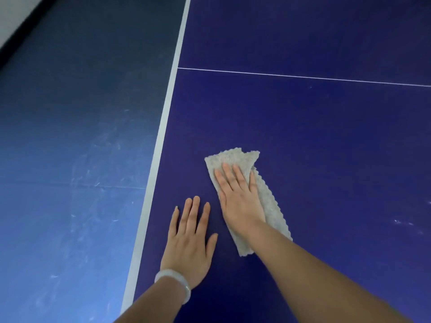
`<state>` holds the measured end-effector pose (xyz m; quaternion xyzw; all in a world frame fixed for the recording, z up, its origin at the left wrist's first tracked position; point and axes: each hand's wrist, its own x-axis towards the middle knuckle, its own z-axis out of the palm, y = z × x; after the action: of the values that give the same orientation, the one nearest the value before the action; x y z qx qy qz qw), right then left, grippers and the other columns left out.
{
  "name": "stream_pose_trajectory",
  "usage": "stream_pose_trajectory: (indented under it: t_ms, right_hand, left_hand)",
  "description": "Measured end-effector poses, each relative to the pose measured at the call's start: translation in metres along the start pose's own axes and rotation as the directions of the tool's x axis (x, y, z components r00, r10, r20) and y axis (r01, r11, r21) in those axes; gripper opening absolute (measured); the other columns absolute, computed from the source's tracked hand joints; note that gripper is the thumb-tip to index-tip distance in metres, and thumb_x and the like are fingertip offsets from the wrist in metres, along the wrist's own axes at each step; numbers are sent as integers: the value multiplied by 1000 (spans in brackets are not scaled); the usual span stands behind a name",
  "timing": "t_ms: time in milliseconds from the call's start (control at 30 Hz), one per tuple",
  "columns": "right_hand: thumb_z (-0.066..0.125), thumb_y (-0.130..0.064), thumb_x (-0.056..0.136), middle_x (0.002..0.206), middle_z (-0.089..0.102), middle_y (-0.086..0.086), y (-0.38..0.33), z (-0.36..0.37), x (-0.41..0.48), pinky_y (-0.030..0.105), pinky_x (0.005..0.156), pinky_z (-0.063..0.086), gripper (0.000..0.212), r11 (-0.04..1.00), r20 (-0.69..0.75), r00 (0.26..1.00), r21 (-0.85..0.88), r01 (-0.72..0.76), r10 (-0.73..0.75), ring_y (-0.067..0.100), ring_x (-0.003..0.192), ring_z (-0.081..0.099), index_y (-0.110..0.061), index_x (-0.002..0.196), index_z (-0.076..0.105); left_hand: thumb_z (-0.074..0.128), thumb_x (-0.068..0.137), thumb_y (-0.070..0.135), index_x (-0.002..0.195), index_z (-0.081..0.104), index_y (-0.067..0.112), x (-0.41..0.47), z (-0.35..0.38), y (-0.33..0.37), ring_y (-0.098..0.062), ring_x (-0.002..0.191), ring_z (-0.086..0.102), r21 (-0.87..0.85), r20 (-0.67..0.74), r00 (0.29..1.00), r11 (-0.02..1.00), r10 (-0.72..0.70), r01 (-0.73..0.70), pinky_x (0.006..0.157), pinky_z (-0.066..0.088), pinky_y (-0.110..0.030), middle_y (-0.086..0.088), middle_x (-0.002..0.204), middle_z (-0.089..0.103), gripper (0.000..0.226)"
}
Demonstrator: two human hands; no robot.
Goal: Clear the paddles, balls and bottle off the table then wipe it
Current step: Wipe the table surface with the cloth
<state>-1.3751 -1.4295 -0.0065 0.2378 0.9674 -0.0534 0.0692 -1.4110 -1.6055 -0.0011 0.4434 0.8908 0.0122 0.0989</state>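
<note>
A folded pale grey textured cloth (pixel 253 199) is pressed flat onto the dark blue table-tennis table (pixel 326 148) by the right hand (pixel 238 197), fingers straight. The left hand (pixel 190 238) is laid flat beside it, fingers spread, near the white edge line (pixel 161 127).

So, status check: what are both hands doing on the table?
Right hand flat, pressing the grey cloth on the blue table. Left hand flat on the table, holding nothing. Nothing seen in the cloth's way.

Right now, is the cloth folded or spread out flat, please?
Folded: the cloth lies in a narrow strip with overlapping layers at its far end.
</note>
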Motion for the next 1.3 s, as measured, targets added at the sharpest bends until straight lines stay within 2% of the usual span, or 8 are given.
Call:
stream_pose_trajectory:
  t_ms: [133,300,533,600,700,833,1067,1300]
  right_hand:
    - [6,-34,102,164,-12,-3,44,-8,35,52,122,-4,57,977,-29,978,61,-205,207,20,151,-12,-25,155,-11]
    - [9,-39,103,165,-4,-1,84,-6,-26,52,122,1,58,737,2,759,240,-632,651,20,152,-8,-23,157,-4]
    - [17,-36,103,165,-1,-1,2,15,-101,49,121,5,58,986,-66,988,90,-137,143,19,152,-3,-21,158,4]
    - [11,-37,104,165,-6,-7,41,16,-118,47,122,4,56,980,-49,982,88,-178,183,14,151,-10,-27,157,-4]
    - [10,-38,104,164,-6,-12,89,16,-149,45,124,3,55,764,-37,784,258,-591,619,10,150,-13,-32,156,-4]
    - [11,-37,103,165,-5,-5,83,25,-165,49,123,-1,56,623,-37,638,263,-737,769,16,151,-7,-27,157,-2]
    - [10,-37,104,164,-11,-6,70,25,-190,46,123,-5,56,725,-22,740,221,-653,673,16,150,-16,-27,156,-7]
    - [24,-39,105,164,7,-8,100,28,-263,44,120,2,54,913,-27,921,151,-379,387,14,152,-2,-28,157,13]
  left_hand:
    - [15,102,49,157,15,17,0,0,-1,-25,152,3,-9,11,1000,1000,-4,4,120,14,-50,-8,164,9,63]
    - [10,102,49,156,16,17,-1,1,0,-27,151,7,-18,16,1000,1000,-2,2,119,15,-51,-9,163,13,63]
    - [14,101,47,155,21,13,0,3,-2,-28,151,8,14,-8,1000,1000,17,-17,120,17,-53,-14,162,16,65]
    - [14,100,47,155,22,13,0,3,-2,-28,151,9,22,-30,999,1000,18,-17,120,16,-52,-14,162,17,65]
    - [8,101,48,155,20,12,-1,2,0,-28,151,8,25,-29,999,1000,12,-11,121,14,-51,-14,162,16,66]
    - [9,100,46,154,20,10,-3,-4,4,-31,151,9,45,-19,1000,999,19,-19,121,12,-52,-16,161,16,67]
    - [44,98,21,144,42,-1,9,-14,68,-34,146,27,-81,-97,974,973,206,-214,121,19,-49,-22,152,34,51]
    - [19,102,47,156,2,12,20,9,203,-34,150,-12,-134,43,990,983,133,-126,122,-9,-45,-19,162,-9,66]
